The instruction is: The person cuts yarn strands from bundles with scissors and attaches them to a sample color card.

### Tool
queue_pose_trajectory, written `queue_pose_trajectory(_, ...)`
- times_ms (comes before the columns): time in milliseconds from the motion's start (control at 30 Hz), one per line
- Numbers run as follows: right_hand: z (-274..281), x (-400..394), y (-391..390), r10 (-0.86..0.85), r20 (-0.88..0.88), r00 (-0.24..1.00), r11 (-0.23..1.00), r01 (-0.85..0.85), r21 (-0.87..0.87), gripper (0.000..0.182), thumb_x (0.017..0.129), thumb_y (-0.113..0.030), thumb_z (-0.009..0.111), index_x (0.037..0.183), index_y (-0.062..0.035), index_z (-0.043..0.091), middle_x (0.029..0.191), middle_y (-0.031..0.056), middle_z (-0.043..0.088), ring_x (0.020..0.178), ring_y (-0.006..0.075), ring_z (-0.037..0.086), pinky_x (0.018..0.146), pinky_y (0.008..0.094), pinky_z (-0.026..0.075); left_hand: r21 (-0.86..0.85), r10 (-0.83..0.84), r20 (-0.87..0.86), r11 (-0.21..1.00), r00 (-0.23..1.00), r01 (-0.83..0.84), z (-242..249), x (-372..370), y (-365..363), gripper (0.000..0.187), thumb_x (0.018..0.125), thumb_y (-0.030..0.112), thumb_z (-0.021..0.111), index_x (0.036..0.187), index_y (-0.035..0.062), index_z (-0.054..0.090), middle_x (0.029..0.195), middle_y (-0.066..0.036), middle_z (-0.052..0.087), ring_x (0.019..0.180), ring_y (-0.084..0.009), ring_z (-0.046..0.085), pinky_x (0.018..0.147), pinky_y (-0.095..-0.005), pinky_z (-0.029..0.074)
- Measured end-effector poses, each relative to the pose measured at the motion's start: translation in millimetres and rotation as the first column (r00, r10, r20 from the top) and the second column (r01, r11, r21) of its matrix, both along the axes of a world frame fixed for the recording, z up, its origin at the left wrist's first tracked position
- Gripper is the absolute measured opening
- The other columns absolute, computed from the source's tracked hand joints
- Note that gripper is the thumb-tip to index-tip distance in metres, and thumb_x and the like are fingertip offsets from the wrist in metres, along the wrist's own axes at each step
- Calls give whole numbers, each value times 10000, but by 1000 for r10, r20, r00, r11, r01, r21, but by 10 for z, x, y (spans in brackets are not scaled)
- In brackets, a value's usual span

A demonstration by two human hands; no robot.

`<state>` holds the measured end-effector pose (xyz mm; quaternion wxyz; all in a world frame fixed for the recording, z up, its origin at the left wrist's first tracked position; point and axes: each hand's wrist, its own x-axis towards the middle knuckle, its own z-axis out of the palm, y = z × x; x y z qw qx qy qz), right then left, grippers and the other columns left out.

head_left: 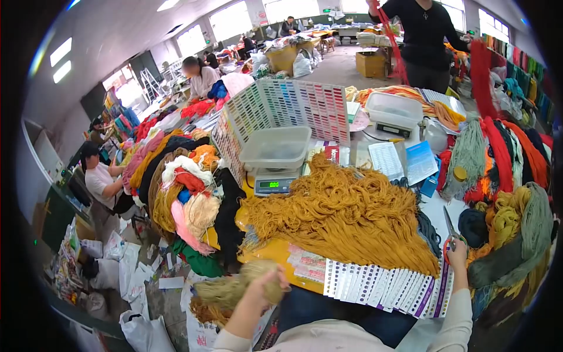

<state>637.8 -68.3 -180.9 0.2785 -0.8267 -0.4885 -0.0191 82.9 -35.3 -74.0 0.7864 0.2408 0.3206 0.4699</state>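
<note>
My left hand (267, 288) is closed round a skein of khaki yarn (221, 291), in front of the table's near left edge. At the right, my right hand (457, 256) grips scissors (450, 226) by their red handles, with the blades pointing up and away. Between the hands, a large heap of mustard-brown yarn (352, 211) covers the tabletop. A fanned row of white cards with coloured dots (375, 287) lies along the near edge, beside my right hand.
Behind the heap stand a digital scale (272, 185) with a clear plastic tub (275, 146) and an open colour chart (305, 108). Coloured skeins (187, 193) pile up at the left, more (510, 158) at the right. Across the table a person in black (419, 35) holds red yarn.
</note>
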Motion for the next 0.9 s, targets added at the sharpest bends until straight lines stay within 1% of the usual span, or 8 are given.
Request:
queue_pose_trajectory(67,37,-19,42,-35,-12,999,998,34,-48,327,552,1,516,879,1,521,848,187,481,850,353,446,756,399,351,-208,-36,322,972,946,108,-112,313,-62,183,769,162,485,871,9,493,547,-8,414,481,-112,406,551,-258,362)
queue_pose_trajectory(200,53,2,68,-102,44,994,991,106,-80,443,543,14,533,979,-38,475,943,194,453,898,377,426,781,404,349,-358,-164,625,808,764,467,-564,699,-291,235,751,173,512,899,-3,460,493,36,334,435,-75,336,530,-238,324)
queue_pose_trajectory(333,-44,28,135,-238,70,969,962,245,-119,581,549,8,555,1101,-60,386,961,201,469,912,378,443,780,416,365,-297,-281,613,784,738,545,-630,673,-437,204,801,164,464,915,-4,446,501,25,318,422,-73,291,522,-212,298)
queue_pose_trajectory(400,-38,95,155,-247,28,969,951,248,-182,654,540,4,572,1149,-57,340,965,202,484,915,370,462,777,409,382,-89,-549,196,815,812,573,-703,572,-355,238,817,189,451,950,-7,482,654,-17,489,608,-95,456,642,-229,377)
queue_pose_trajectory(467,62,182,204,-243,-83,966,926,206,-316,723,522,5,590,1182,-44,300,978,201,497,927,356,475,784,388,397,104,-512,-457,782,728,615,-590,540,-227,285,828,220,442,988,-9,500,773,-43,555,751,-111,509,723,-241,397)
queue_pose_trajectory(600,157,345,167,-234,-446,864,966,157,-204,664,543,-56,619,1147,-12,349,930,214,538,860,324,535,727,371,424,261,-285,-544,837,789,482,-77,462,18,329,826,230,424,1053,5,499,972,-83,548,944,-133,486,814,-244,378)
queue_pose_trajectory(800,596,135,-189,-202,-222,954,966,156,-206,669,597,-271,646,1159,-10,394,1035,204,519,959,300,512,809,341,408,198,-77,23,978,997,71,85,537,116,501,776,365,429,1096,-21,442,966,-123,540,813,-183,520,765,-315,397)
queue_pose_trajectory(900,947,-60,-369,-281,-233,931,938,215,-273,619,628,-326,615,1138,-34,420,1056,191,508,975,294,499,819,341,398,37,27,75,999,997,-30,84,727,60,511,780,401,420,1081,-12,424,810,-70,529,713,-163,480,684,-292,383)
